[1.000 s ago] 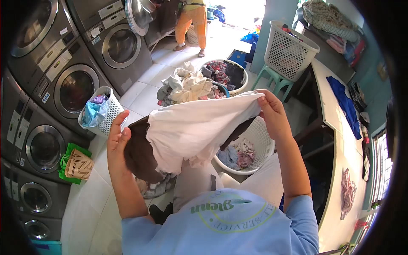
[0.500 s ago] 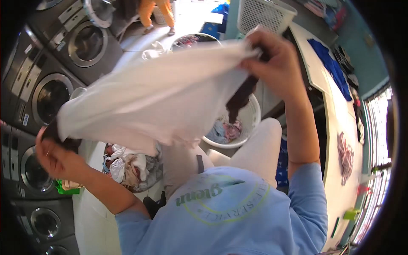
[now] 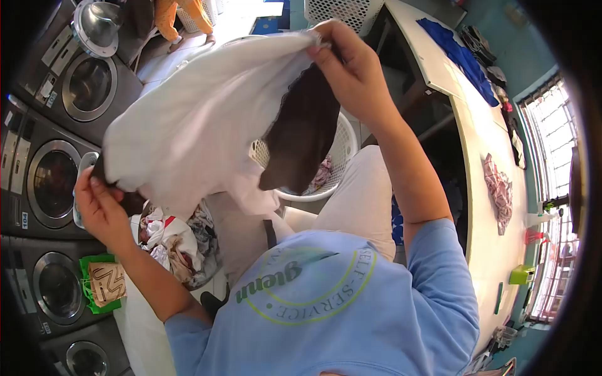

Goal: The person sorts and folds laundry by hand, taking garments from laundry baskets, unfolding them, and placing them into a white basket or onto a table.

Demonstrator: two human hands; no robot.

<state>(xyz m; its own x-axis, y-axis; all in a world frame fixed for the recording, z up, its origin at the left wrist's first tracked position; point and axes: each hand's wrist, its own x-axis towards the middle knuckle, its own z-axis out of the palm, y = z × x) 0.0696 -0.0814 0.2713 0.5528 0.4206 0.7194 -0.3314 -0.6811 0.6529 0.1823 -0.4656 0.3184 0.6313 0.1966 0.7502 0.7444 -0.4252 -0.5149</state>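
Observation:
A white and dark brown garment (image 3: 188,125) hangs stretched in the air between my two hands. At its upper right corner, my right hand (image 3: 351,72) pinches the white edge, with a dark brown part hanging below. My left hand (image 3: 103,210) is closed on the lower left end, where more dark cloth shows. Behind the garment stands a white laundry basket (image 3: 343,156) holding some clothes, partly hidden. Under my left forearm lies a pile of mixed clothes (image 3: 179,241) beside my leg.
Front-loading machines (image 3: 55,182) line the left side, one with its round door open. A green bag (image 3: 100,283) stands near them. To the right runs a long white table (image 3: 476,269) with a crumpled pinkish cloth (image 3: 498,194) and blue cloth (image 3: 458,59). A person's orange-clad legs (image 3: 182,19) show behind.
The garment has swung down and its dark brown part now hangs more into view. In the picture, my right hand sits further left, and the whole view has shifted.

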